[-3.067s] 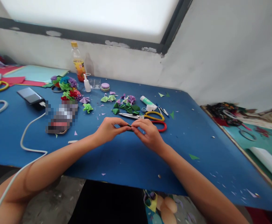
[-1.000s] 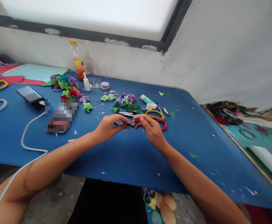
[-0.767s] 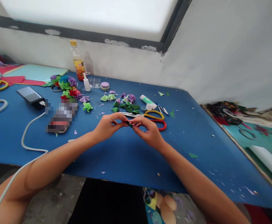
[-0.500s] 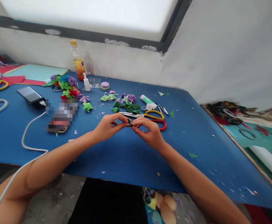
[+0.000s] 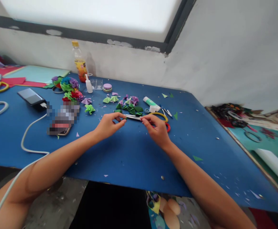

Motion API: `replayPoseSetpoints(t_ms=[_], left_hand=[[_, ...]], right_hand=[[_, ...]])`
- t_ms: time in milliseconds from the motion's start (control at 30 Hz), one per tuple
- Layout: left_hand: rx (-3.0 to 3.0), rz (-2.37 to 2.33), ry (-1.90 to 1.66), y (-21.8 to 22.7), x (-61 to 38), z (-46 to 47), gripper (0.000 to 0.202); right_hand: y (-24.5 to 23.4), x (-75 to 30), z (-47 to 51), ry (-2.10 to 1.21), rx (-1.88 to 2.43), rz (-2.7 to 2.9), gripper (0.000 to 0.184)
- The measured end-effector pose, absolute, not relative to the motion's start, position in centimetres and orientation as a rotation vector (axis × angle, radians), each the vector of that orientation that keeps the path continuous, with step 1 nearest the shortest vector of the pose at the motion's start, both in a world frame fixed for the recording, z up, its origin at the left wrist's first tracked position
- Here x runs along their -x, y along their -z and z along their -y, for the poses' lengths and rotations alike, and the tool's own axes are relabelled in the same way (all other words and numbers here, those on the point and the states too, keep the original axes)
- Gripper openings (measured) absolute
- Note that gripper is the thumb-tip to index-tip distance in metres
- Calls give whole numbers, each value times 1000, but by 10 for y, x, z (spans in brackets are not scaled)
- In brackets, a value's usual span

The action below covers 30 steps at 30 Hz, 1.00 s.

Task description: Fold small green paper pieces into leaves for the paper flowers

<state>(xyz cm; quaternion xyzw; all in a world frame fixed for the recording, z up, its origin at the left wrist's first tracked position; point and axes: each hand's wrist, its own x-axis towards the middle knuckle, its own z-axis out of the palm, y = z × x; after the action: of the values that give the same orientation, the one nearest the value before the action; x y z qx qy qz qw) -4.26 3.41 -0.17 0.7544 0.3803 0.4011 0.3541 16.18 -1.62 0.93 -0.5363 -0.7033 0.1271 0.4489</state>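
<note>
My left hand (image 5: 110, 124) is closed in a pinch, with a small bit of dark green folded paper (image 5: 126, 118) showing at the thumb and fingertip; most of the piece is hidden. A short way to the right, my right hand (image 5: 155, 128) is also pinched. Its fingertips lie in front of the scissors (image 5: 133, 118), and whatever they hold, if anything, cannot be made out. The scissors have one yellow and one red handle, partly covered by that hand. Just behind the blades sits a pile of dark green folded pieces (image 5: 131, 109), with purple folded pieces (image 5: 134, 100) beyond.
Farther back stand a glue stick (image 5: 150, 102), a white squeeze bottle (image 5: 88, 85), a round purple-lidded box (image 5: 107, 87) and a drink bottle (image 5: 79, 63). To the left lie bright paper flowers (image 5: 69, 85), a phone (image 5: 31, 96) with a white cable (image 5: 24, 140), and a blurred-out item (image 5: 64, 119).
My hands, which met at the dark green piece, have drawn apart, leaving a gap between them. The right fingertips have shifted right and up, over the scissors.
</note>
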Motion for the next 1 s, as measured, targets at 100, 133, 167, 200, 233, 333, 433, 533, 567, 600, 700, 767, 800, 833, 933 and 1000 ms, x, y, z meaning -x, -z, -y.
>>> replayPoseSetpoints(t_ms=[100,133,167,200,233,333,433,533,567,600,700,767,800,833,933,1000], left_hand=[[-1977,-1114,-1000,6,46,-47,19],[-1987,-1136,-990,7,46,-50,18],[-1993,-1146,-981,8,47,-52,18],[-1996,-1142,-975,8,47,-52,17],[-1997,-1119,-967,8,46,-51,17],[-2005,-979,-924,9,43,-44,17],[-2008,-856,-875,10,38,-35,16],[-2012,-825,-859,10,36,-31,13],[-2023,-827,-866,10,35,-31,13],[-2040,-826,-880,10,36,-30,13],[-2150,-787,-950,10,37,-30,14],[-2259,-756,-978,9,39,-29,17],[-2309,-749,-982,9,39,-29,18],[-2352,-746,-983,9,39,-28,19],[-2431,-746,-989,9,40,-27,20],[-2478,-750,-1007,9,40,-27,20]], right_hand=[[-3,-179,4,-262,1443,1636,20],[-2,-183,1,-255,1468,1614,21],[-1,-185,-1,-255,1485,1603,22],[0,-185,-1,-265,1493,1606,22],[0,-183,-1,-291,1492,1626,22],[1,-167,7,-473,1434,1743,24],[4,-148,15,-747,1348,1762,31],[8,-139,18,-964,1315,1623,30],[10,-138,18,-1026,1299,1566,29],[11,-138,18,-1081,1277,1511,29],[11,-137,17,-1176,1199,1382,29],[10,-135,19,-1191,1170,1335,29],[10,-134,19,-1195,1166,1326,29],[9,-133,20,-1198,1168,1324,28],[8,-132,22,-1201,1180,1309,25],[9,-132,22,-1205,1184,1281,24]])
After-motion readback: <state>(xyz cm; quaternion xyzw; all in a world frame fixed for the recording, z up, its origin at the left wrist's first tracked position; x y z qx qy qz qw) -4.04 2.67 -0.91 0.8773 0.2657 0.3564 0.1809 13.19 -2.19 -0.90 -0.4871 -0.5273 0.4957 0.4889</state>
